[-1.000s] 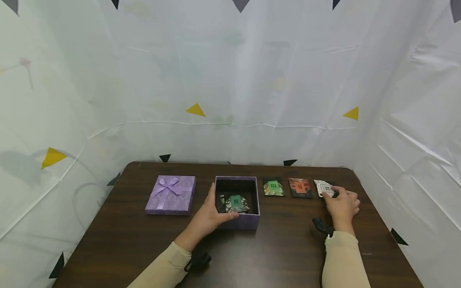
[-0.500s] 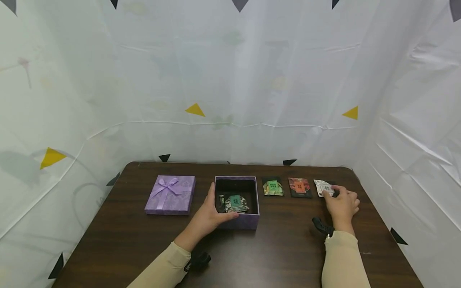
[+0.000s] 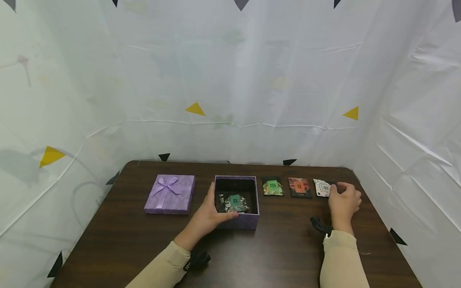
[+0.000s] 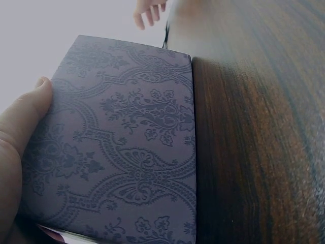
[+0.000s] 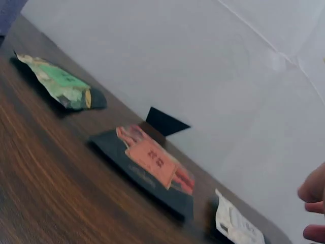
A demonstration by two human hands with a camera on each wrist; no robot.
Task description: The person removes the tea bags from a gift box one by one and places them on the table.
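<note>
A purple gift box (image 3: 237,221) stands uncovered in the middle of the table. My left hand (image 3: 208,216) grips its near left corner, fingers along the left side and thumb across the front. Against the patterned box wall (image 4: 122,137), the thumb (image 4: 28,114) shows in the left wrist view. Inside lies a sachet with a teal label (image 3: 235,203). My right hand (image 3: 343,202) is beside a white sachet (image 3: 322,188) at the right end of a row, fingers loosely bent. In the right wrist view its fingertips (image 5: 311,190) appear apart from that sachet.
Left of the white sachet lie a red-labelled sachet (image 3: 299,187) and a green-labelled one (image 3: 273,187). The purple lid (image 3: 171,196) with its ribbon bow rests left of the box. White sheeting (image 3: 230,92) surrounds the dark wooden table (image 3: 273,252).
My right hand has drawn back from the white sachet, slightly up and to the right, uncovering more of it. The left hand keeps its place on the box.
</note>
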